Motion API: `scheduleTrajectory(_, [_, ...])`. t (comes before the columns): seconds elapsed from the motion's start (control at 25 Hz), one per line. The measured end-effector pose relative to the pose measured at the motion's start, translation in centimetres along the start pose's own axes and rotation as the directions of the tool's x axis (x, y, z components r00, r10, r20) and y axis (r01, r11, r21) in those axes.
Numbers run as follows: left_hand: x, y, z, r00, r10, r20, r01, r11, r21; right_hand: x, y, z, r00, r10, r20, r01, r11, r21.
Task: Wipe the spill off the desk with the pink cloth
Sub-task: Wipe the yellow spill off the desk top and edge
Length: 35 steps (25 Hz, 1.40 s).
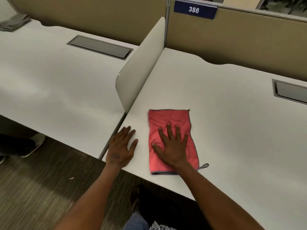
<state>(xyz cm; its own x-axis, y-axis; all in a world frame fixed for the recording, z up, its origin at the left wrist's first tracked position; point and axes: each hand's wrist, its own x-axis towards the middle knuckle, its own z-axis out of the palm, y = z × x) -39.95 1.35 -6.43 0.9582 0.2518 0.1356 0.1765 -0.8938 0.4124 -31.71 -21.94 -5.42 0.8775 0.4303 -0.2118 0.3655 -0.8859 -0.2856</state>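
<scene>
A pink cloth [167, 118] with a grey hem lies folded flat on the white desk [232, 138], close to its front edge. My right hand [172, 146] presses down on the cloth's near half, palm flat and fingers spread. Just left of the cloth, my left hand [122, 146] rests flat on the bare desk near its left corner, fingers apart and holding nothing. I cannot make out any spill on the desk surface.
A white divider panel [141, 63] rises along the desk's left side. Beyond it lies a second desk [49, 83] with a cable hatch [99, 46] and a grey cloth [13, 23]. Another hatch [290, 92] sits at far right. A person's shoe [35, 143] is at left.
</scene>
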Motion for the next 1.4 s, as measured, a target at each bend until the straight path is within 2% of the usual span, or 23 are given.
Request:
scheduleTrajectory(0.16, [-0.2, 0.3, -0.3, 1.0, 0.021, -0.02, -0.022, 0.999, -0.028, -2.7, -1.2, 2.0, 0.99, -0.14, -0.007, 0.14, 0.988, -0.072])
scheduleTrajectory(0.28, [-0.2, 0.1, -0.3, 1.0, 0.027, 0.005, -0.027, 0.998, -0.05, -1.7, -1.5, 1.7, 0.983, -0.182, 0.011, 0.182, 0.976, -0.121])
scheduleTrajectory(0.4, [-0.2, 0.1, -0.3, 0.999, 0.042, 0.011, -0.042, 0.997, -0.063, 2.1, -3.8, 0.7, 0.991, -0.129, 0.036, 0.132, 0.986, -0.105])
scheduleTrajectory(0.56, [-0.2, 0.0, -0.9, 1.0, -0.009, -0.023, 0.005, 0.989, -0.145, 6.0, -8.6, 0.7, 0.997, -0.06, 0.038, 0.064, 0.993, -0.095])
scheduleTrajectory(0.64, [-0.1, -0.2, -1.3, 0.997, -0.048, -0.058, 0.033, 0.972, -0.231, 5.3, -10.1, 1.5, 0.993, -0.111, 0.039, 0.115, 0.986, -0.121])
scheduleTrajectory(0.76, [0.2, -0.8, -1.8, 0.981, -0.191, -0.046, 0.147, 0.87, -0.47, 2.0, -11.3, 3.4, 0.966, -0.258, 0.004, 0.256, 0.955, -0.149])
scheduleTrajectory(0.8, [0.3, -0.9, -1.9, 0.98, -0.195, -0.044, 0.149, 0.857, -0.493, 0.9, -11.3, 3.9, 0.956, -0.292, 0.0, 0.29, 0.948, -0.13])
scheduleTrajectory(0.88, [-0.1, -1.1, -1.7, 0.992, -0.119, -0.05, 0.082, 0.881, -0.467, -1.2, -10.6, 4.5, 0.951, -0.31, -0.013, 0.306, 0.944, -0.12])
scheduleTrajectory(1.04, [-0.5, -0.8, -1.4, 0.999, -0.033, -0.017, 0.026, 0.944, -0.33, -3.6, -7.5, 3.9, 0.992, -0.093, -0.086, 0.084, 0.991, -0.101])
scheduleTrajectory(1.16, [0.8, -0.1, -0.7, 0.99, 0.144, 0.009, -0.139, 0.97, -0.199, -2.6, -6.2, 2.8, 0.988, 0.108, -0.11, -0.114, 0.992, -0.048])
scheduleTrajectory(1.24, [3.3, 1.2, -0.6, 0.979, 0.2, 0.045, -0.188, 0.964, -0.187, -0.1, -6.5, 2.1, 0.974, 0.205, -0.098, -0.208, 0.978, -0.021])
scheduleTrajectory(1.32, [6.0, 2.6, -0.4, 0.985, 0.158, 0.064, -0.139, 0.963, -0.231, 2.7, -7.7, 1.6, 0.972, 0.22, -0.084, -0.221, 0.975, -0.005])
scheduleTrajectory(1.4, [8.1, 3.4, 0.0, 0.994, 0.076, 0.074, -0.052, 0.956, -0.288, 5.3, -8.6, 1.1, 0.99, 0.124, -0.069, -0.128, 0.991, -0.045])
